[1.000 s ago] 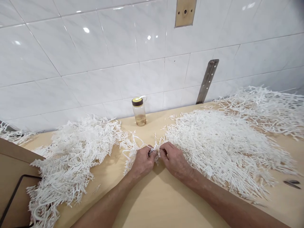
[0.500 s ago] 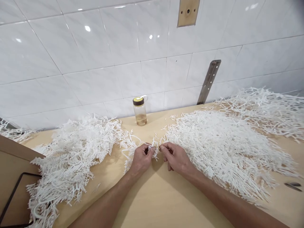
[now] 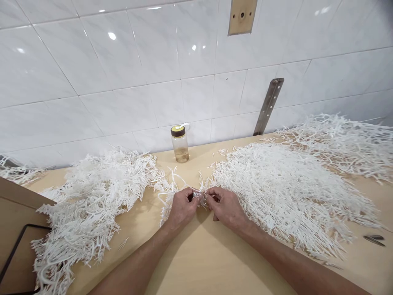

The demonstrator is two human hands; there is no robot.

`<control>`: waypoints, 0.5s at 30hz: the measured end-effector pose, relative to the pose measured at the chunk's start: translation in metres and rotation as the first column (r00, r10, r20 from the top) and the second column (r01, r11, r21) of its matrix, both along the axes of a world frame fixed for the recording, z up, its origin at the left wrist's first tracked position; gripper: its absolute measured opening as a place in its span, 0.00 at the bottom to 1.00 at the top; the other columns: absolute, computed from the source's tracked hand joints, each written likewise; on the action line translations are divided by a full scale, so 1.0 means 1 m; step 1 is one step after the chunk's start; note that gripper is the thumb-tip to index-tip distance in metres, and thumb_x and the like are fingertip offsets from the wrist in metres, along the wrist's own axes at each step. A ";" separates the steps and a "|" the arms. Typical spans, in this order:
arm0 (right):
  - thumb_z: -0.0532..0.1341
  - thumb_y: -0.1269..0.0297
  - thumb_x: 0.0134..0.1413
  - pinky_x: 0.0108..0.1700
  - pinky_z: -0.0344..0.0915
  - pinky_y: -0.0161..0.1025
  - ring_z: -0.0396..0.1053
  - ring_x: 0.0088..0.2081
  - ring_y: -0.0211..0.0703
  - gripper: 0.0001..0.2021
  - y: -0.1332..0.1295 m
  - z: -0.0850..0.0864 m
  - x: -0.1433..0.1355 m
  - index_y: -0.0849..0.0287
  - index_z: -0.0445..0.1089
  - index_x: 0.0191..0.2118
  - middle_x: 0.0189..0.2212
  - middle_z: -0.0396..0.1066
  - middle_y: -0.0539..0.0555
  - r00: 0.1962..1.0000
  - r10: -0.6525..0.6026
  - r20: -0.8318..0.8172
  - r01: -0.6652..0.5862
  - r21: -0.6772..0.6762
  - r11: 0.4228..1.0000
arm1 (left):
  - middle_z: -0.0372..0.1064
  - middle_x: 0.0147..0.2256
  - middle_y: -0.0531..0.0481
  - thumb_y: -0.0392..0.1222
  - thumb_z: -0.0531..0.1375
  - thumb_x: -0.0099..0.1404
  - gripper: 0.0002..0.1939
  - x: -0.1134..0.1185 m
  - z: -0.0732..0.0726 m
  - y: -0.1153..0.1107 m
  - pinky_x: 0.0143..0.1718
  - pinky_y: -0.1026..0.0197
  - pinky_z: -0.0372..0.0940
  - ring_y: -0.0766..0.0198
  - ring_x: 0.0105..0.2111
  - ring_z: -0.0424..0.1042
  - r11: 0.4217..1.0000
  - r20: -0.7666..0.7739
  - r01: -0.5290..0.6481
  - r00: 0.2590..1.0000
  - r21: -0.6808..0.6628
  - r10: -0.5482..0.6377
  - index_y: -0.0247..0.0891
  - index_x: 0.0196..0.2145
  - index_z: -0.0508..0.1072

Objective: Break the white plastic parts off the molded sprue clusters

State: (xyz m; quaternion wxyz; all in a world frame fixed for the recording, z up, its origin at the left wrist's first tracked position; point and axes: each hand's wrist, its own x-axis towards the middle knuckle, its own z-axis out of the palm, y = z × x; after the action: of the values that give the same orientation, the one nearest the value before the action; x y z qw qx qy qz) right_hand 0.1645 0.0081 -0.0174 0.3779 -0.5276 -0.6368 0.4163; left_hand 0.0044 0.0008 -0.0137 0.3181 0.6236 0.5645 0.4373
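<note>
left hand: the left hand (image 3: pixel 183 207) is curled round a small white sprig (image 3: pixel 197 195), thumb and forefinger gripping it, its thin ends splaying out.
right hand: the right hand (image 3: pixel 227 208) meets it from the other side, thumb and forefinger pinched on the sprig's near end.
just changed: half a second ago i could see a small gap between the two sets of fingertips; now they meet, so both hands work on one piece.
sprig: held midway along the tabletop (image 3: pixel 199 262), between the piles; how its strands are joined is too small to tell.
left pile: a tangled white heap (image 3: pixel 95 196) runs along the left side, unmoved.
right pile: a broader, more combed heap (image 3: pixel 288 192) fans towards the right edge, also unmoved.
back right corner: looser, longer white strands (image 3: pixel 353 143).
back edge: a lidded bottle (image 3: pixel 181 148) stands upright, partly filled.
right edge: a small dark object (image 3: pixel 373 239), too blurred to name.
</note>
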 end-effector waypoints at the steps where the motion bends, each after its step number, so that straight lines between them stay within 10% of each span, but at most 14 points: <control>1: 0.57 0.61 0.55 0.17 0.63 0.33 0.65 0.14 0.35 0.09 0.000 -0.001 0.000 0.58 0.72 0.33 0.22 0.70 0.48 0.999 -0.010 0.048 0.007 0.068 0.998 | 0.67 0.21 0.53 0.42 0.60 0.59 0.08 0.000 0.000 -0.001 0.25 0.65 0.56 0.67 0.22 0.62 1.000 -0.045 -0.014 0.999 0.016 0.015 0.35 0.27 0.75; 9: 0.55 0.67 0.53 0.31 0.64 0.38 0.69 0.27 0.42 0.07 0.002 -0.005 -0.002 0.58 0.67 0.27 0.25 0.72 0.53 0.949 -0.109 0.297 -0.022 0.406 0.914 | 0.64 0.23 0.52 0.36 0.56 0.60 0.07 0.000 0.002 -0.005 0.29 0.63 0.54 0.65 0.25 0.61 0.995 -0.289 0.034 0.957 0.094 -0.005 0.37 0.25 0.69; 15: 0.56 0.65 0.53 0.19 0.61 0.34 0.66 0.14 0.37 0.03 0.009 -0.004 0.003 0.56 0.62 0.29 0.17 0.68 0.46 0.977 -0.162 0.140 0.155 0.063 0.986 | 0.58 0.20 0.56 0.45 0.58 0.61 0.13 0.001 0.003 -0.004 0.26 0.64 0.51 0.67 0.23 0.57 0.999 -0.065 0.031 0.997 0.017 -0.030 0.38 0.22 0.66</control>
State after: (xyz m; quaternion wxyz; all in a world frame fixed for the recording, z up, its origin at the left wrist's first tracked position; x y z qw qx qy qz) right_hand 0.1674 0.0166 -0.0210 0.3764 -0.5955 -0.6290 0.3288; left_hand 0.0057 -0.0035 -0.0110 0.3007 0.6488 0.5611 0.4169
